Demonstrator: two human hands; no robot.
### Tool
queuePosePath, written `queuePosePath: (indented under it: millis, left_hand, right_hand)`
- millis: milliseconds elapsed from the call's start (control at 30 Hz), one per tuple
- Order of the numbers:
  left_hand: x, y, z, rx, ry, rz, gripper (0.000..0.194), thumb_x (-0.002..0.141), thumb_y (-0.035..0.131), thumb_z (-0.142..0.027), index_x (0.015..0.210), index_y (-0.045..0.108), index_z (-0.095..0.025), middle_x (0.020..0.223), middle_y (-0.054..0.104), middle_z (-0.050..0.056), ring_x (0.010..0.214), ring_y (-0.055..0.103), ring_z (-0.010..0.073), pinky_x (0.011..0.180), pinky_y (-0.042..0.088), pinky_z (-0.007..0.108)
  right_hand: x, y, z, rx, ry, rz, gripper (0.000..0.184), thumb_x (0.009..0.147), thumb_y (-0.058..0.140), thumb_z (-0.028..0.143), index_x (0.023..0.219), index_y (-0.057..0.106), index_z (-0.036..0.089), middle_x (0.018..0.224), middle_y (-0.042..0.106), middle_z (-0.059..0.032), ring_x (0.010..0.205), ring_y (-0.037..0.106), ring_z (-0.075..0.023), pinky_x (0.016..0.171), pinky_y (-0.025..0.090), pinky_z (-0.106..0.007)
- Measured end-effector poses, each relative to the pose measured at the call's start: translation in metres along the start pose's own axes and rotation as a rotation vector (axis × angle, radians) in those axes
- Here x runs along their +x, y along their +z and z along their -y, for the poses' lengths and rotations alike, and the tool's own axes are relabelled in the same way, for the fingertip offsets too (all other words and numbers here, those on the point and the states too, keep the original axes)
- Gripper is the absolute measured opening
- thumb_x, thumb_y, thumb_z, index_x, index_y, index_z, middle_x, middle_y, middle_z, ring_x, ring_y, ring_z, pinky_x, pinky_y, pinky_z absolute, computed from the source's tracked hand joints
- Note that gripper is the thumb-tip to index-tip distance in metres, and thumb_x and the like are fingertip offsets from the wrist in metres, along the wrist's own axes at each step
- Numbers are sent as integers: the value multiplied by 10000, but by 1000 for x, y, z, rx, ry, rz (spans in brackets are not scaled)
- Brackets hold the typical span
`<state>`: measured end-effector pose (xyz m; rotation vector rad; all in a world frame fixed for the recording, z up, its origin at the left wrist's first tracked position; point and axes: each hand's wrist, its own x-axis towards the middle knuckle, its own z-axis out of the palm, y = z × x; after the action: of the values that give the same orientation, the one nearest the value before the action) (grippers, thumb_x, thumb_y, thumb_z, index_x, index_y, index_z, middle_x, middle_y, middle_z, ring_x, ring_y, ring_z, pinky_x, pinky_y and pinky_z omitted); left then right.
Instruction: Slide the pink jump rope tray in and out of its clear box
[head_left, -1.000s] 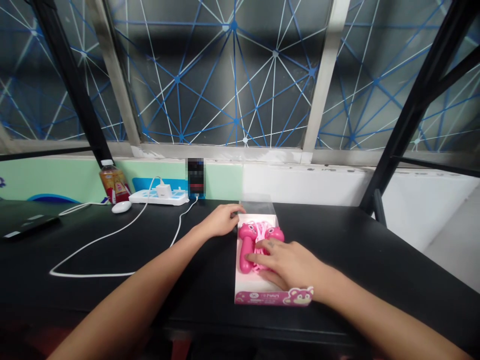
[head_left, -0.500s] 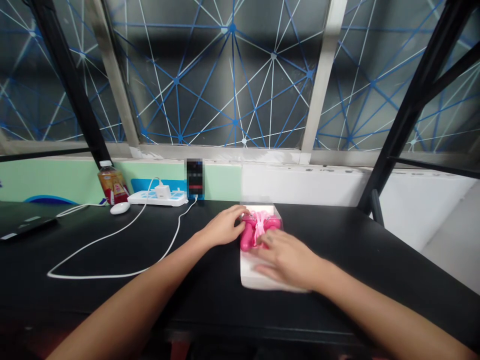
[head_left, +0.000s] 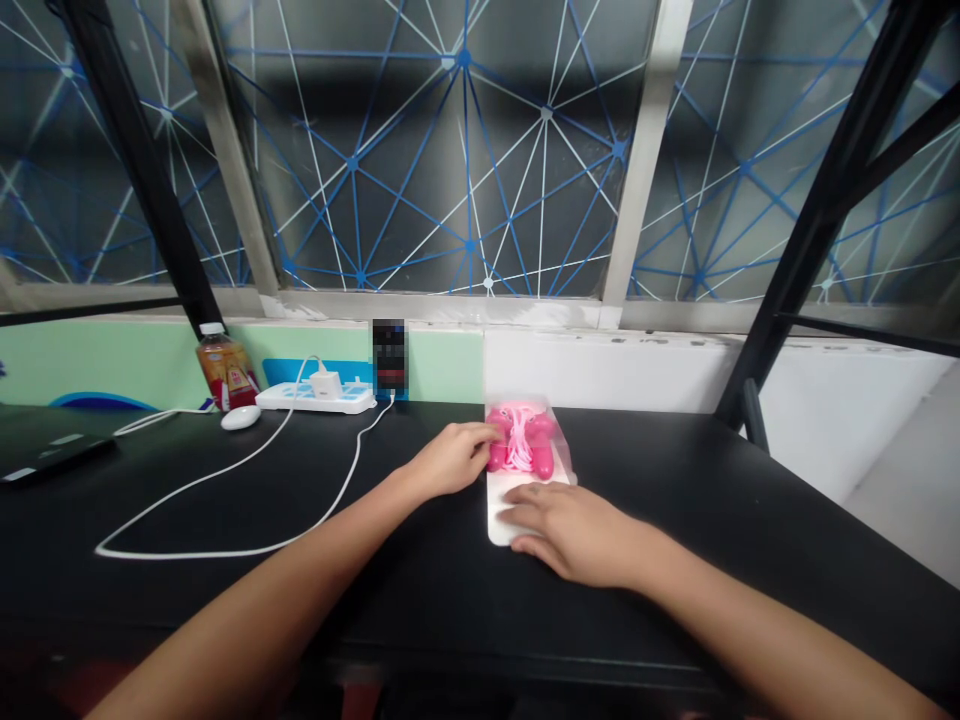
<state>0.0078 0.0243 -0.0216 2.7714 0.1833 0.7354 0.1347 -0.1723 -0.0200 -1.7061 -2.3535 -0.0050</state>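
Half-curled left hand [head_left: 454, 459] touches 1 sleeve [head_left: 563, 448]; open right hand [head_left: 574, 530], 1 tray [head_left: 497, 512] with 2 pink handles [head_left: 543, 459].

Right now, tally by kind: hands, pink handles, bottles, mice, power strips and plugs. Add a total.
Hands: 2, left hand and right hand
Pink handles: 2
Bottle: 1
Mouse: 1
Power strip: 1
White plug: 1
Total: 8
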Motion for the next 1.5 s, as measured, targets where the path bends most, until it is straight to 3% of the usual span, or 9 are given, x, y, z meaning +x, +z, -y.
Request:
queuePosePath:
  millis: [267, 400, 500, 633, 800, 1100, 1300, 1400, 1500]
  left_hand:
    - [-3, -4, -9, -24, -14, 7, 332, 862, 415, -71, 1043, 646, -227, 1124, 669, 25, 1023, 628, 182, 900, 485, 306]
    - [-7, -8, -12, -15, -39, 10, 284, 838, 441, -91, 1016, 615, -226, 1136, 629, 40, 1039, 606, 193, 921, 476, 331]
    - [-8, -10, -13, -45, -27, 30, 263, 842, 508, -165, 1083, 588, -231, 1272, 549, 64, 1128, 572, 211, 971, 458, 342]
    - [-8, -12, -9, -97, 3, 93, 434, 814, 568, -177, 1241, 532, -247, 1377, 482, 73, 1300, 446, 225, 1067, 396, 347]
    - [-9, -14, -4, -104, 5, 139, 495, 821, 581, -191, 1308, 518, -253, 1437, 442, 69, 1341, 405, 236, 1097, 371, 368]
    - [-9, -11, -5, -94, -66, 111, 514, 831, 647, -272, 1326, 510, -273, 1388, 496, 62, 1295, 460, 244, 1014, 449, 348]
    - [-10, -22, -12, -136, -18, 129, 431, 839, 618, -241, 1267, 568, -266, 1349, 541, 50, 1286, 462, 235, 1028, 432, 351]
    - [-11, -28, -14, -176, -15, 135, 377, 860, 573, -216, 1233, 593, -271, 1354, 543, 28, 1268, 480, 218, 1020, 435, 339]
    - [-12, -31, -11, -214, -26, 154, 378, 849, 553, -173, 1213, 608, -262, 1360, 539, 30, 1268, 480, 216, 973, 470, 322]
  right_hand:
    - [-4, -5, -6, 30, 39, 21, 485, 926, 502, 427, 1364, 502, 220, 1357, 537, -125, 1191, 540, -270, 975, 445, -417]
    - [-11, -9, -9, 16, 57, 21, 398, 924, 495, 335, 1305, 563, 241, 1318, 577, -111, 1145, 577, -259, 953, 455, -413]
    - [-12, -12, -10, 20, 16, 37, 370, 914, 489, 267, 1266, 601, 250, 1319, 578, -101, 1118, 594, -250, 932, 467, -394]
    - [-13, -17, -8, 59, -27, 49, 376, 918, 472, 248, 1271, 600, 265, 1275, 596, -83, 1075, 604, -225, 902, 478, -358]
    - [-14, -16, -4, 21, 43, 15, 358, 878, 549, 310, 1222, 623, 245, 1106, 630, -88, 977, 601, -231, 873, 482, -381]
    - [-14, -12, -1, -22, 108, 0, 360, 878, 546, 394, 1171, 630, 203, 1182, 609, -132, 1078, 569, -287, 922, 453, -443]
    - [-16, -29, -5, 83, 55, 42, 267, 892, 489, 236, 1109, 644, 227, 1017, 683, -57, 883, 637, -205, 792, 477, -327]
    - [-13, -33, -12, 112, 142, -72, 228, 914, 461, 239, 1059, 637, 234, 915, 674, -34, 802, 622, -188, 745, 476, -319]
    - [-10, -29, -20, 78, 204, -251, 285, 879, 550, 308, 1152, 592, 238, 1115, 610, -74, 1033, 557, -246, 902, 450, -393]
